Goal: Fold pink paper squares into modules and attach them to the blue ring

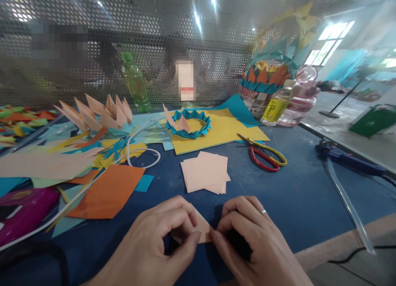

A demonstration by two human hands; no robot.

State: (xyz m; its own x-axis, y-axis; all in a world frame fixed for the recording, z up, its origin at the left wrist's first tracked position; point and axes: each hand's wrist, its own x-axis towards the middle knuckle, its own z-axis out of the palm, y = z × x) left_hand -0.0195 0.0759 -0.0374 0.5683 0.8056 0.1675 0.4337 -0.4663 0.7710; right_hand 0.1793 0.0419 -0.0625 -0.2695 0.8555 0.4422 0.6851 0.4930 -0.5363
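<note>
Pinches folded paper (204,226) in the fingers (181,221) of left hand (163,236) and right hand (255,232). Holds it over the surface (303,199), near pink squares (204,172).

A craft workshop: blue worktable (297,195) with coloured paper (222,131), scissors (251,142) and glue gun (349,157), perforated metal partition (148,30) behind.
</note>
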